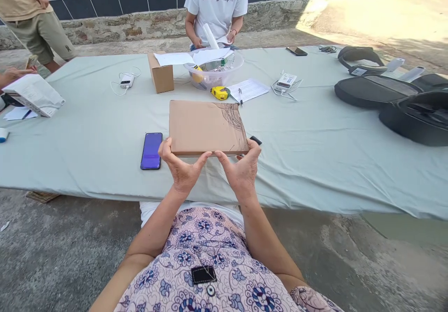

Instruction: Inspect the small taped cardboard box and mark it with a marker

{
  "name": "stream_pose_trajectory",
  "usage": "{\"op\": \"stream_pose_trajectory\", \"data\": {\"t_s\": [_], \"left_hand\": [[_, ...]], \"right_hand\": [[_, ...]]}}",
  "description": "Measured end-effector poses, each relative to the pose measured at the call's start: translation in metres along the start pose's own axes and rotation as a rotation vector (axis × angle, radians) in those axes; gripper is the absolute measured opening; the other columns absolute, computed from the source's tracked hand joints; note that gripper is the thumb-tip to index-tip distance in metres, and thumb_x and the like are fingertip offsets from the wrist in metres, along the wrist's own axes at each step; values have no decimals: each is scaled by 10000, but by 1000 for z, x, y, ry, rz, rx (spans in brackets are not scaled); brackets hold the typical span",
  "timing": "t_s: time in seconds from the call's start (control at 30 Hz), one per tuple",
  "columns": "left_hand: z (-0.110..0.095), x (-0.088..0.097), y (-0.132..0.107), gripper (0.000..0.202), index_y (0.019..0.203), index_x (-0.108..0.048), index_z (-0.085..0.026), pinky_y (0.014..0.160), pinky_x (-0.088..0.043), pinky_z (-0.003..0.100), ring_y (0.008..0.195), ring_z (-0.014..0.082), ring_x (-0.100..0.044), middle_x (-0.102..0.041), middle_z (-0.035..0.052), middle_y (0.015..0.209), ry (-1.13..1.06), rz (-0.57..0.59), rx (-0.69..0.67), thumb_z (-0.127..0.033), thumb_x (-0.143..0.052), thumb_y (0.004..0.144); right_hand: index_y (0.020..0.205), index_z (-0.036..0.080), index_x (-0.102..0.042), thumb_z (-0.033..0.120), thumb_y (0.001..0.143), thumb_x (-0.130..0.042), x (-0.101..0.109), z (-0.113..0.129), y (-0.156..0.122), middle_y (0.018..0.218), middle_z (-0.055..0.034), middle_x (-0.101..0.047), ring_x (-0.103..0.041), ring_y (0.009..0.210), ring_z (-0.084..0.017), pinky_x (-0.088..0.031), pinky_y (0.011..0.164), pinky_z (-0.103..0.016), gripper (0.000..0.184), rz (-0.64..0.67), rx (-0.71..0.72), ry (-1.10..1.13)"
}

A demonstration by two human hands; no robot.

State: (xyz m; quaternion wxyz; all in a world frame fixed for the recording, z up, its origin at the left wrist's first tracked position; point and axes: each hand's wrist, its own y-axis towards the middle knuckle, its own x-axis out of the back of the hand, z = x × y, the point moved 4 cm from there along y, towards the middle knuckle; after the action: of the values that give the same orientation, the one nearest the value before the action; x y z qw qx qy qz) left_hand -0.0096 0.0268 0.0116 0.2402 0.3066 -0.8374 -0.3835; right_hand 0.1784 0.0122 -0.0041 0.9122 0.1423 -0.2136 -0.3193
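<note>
Near the front edge of the counter [315,162], the left hand [185,171] and the right hand [242,171] hold a flat brown box [201,127] by its near corners. Both are partly curled, with thumbs along the near side. A phone [151,151] lies beside the left hand.

Read on white T-shirt [217,14]: dark blackletter line, roughly "BrabkagAiiap", spelling uncertain. Noted on khaki shorts [49,36]: small dark monogram, letters unclear. Seen on white carton [39,93]: fine print, illegible.
</note>
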Motion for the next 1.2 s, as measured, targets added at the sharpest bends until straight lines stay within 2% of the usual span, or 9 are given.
{"op": "stream_pose_trajectory", "data": {"t_s": [0.17,0.3,0.47,0.7,0.8,0.93,1.0,1.1,1.2], "left_hand": [[14,3,5,1004,1443,-313,-258,1141,-462,542,1315,324,-522,-456,156,1379,-120,35,99,-689,-858,718],[24,5,13,848,1415,-340,-249,1091,-501,460,1296,289,-545,-455,155,1373,-247,58,153,-693,-759,826],[28,7,21,645,1367,-380,-263,989,-528,371,1174,235,-600,-484,127,1313,-393,74,194,-641,-658,924],[27,10,23,582,1371,-404,-267,1021,-526,382,1185,238,-617,-517,121,1299,-402,105,263,-618,-597,949],[30,11,22,563,1388,-431,-246,1081,-510,398,1242,252,-611,-541,134,1319,-401,83,285,-530,-621,941],[34,9,20,615,1492,-409,-237,1167,-472,423,1386,277,-564,-526,168,1464,-398,125,350,-402,-611,936],[34,8,20,598,1482,-437,-226,1187,-460,426,1411,280,-552,-520,170,1495,-411,138,361,-365,-609,926],[32,6,21,559,1423,-467,-214,1146,-495,415,1345,271,-602,-561,166,1445,-459,140,376,-344,-630,905],[30,3,22,507,1364,-472,-228,1080,-534,393,1277,252,-641,-586,150,1392,-463,154,381,-347,-640,901]], "right_hand": [[1254,286,-498,726,756,-776,8,4,4,1265,-89,-645,-668,1108,-275,-592,906,-477,720,14,-10,104],[1216,282,-559,643,829,-741,12,6,7,1162,-60,-697,-692,1022,-231,-589,865,-414,560,44,-10,228],[1218,270,-607,559,908,-680,17,7,8,1121,-52,-707,-702,993,-204,-595,847,-379,430,61,12,328],[1248,281,-611,501,956,-614,17,3,8,1225,-73,-716,-724,1105,-221,-612,971,-455,365,102,18,383],[1216,280,-612,481,938,-629,16,1,7,1229,-71,-710,-725,1133,-235,-613,986,-476,343,89,15,412],[1190,278,-612,471,922,-648,15,-1,8,1243,-77,-703,-716,1169,-250,-616,966,-477,331,103,-6,445],[1172,274,-611,463,911,-659,15,-2,9,1215,-75,-707,-717,1157,-249,-605,982,-487,326,112,-11,458],[1119,265,-611,439,885,-684,16,-6,12,1126,-56,-708,-723,1109,-238,-582,1014,-498,300,99,-21,467],[1053,260,-608,430,865,-713,18,-10,13,1044,-35,-688,-720,1053,-223,-593,960,-453,275,77,-23,457]]}}
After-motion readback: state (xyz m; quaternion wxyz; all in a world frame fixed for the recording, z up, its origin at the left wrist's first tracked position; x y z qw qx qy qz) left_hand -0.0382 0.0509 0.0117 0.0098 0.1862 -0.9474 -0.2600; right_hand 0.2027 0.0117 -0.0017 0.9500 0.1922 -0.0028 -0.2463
